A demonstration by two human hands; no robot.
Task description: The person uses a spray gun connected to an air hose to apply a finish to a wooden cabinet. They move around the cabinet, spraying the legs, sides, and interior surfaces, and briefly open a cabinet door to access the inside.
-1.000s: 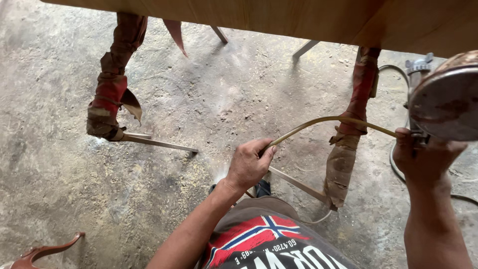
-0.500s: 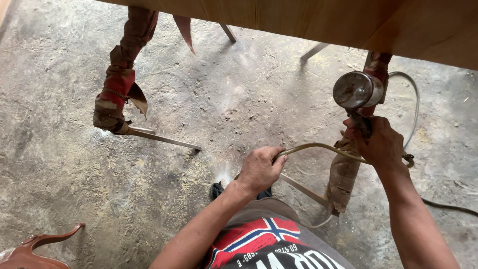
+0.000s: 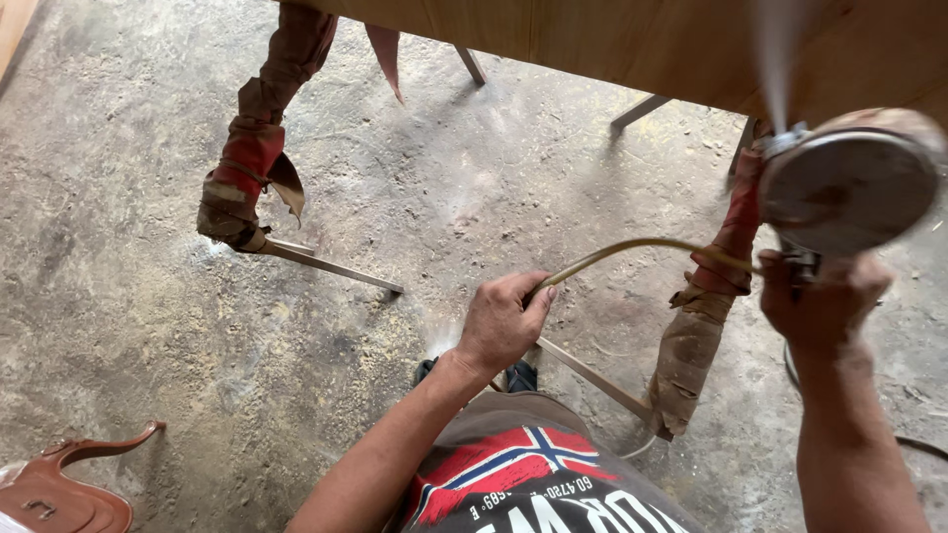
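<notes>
A: Which hand carries the tool?

B: The right hand (image 3: 825,301). Its grip is closed around the handle of the metal spray gun with the round, paint-crusted cup (image 3: 849,183) on top. The gun is raised to the right, close to the camera, so it looks large and a little blurred.

A: And the other hand?

B: The left hand (image 3: 502,324) is fisted around the thin yellowish air hose (image 3: 632,247). That grip is closed too, thumb over the hose.

A: How does the hose run between them?

B: In a shallow arc. It rises out of the left fist, bows up and to the right, and reaches the gun just under the cup, above the right hand's fingers. So its long axis lies roughly left to right, with the left hand lower and nearer the body.

A: Where does the gun point?

B: Upward and away from the person. A pale mist (image 3: 775,54) streams from the nozzle toward the underside and edge of the broad wooden panel table (image 3: 592,44) along the top of the view. The right hand is plainly the nearer one to that panel.

A: What is below?

B: A dusty concrete floor (image 3: 148,286), and metal trestle legs wrapped in red and brown stained rags (image 3: 252,163), one at each side. The right-hand wrapped leg stands between the two hands.
</notes>
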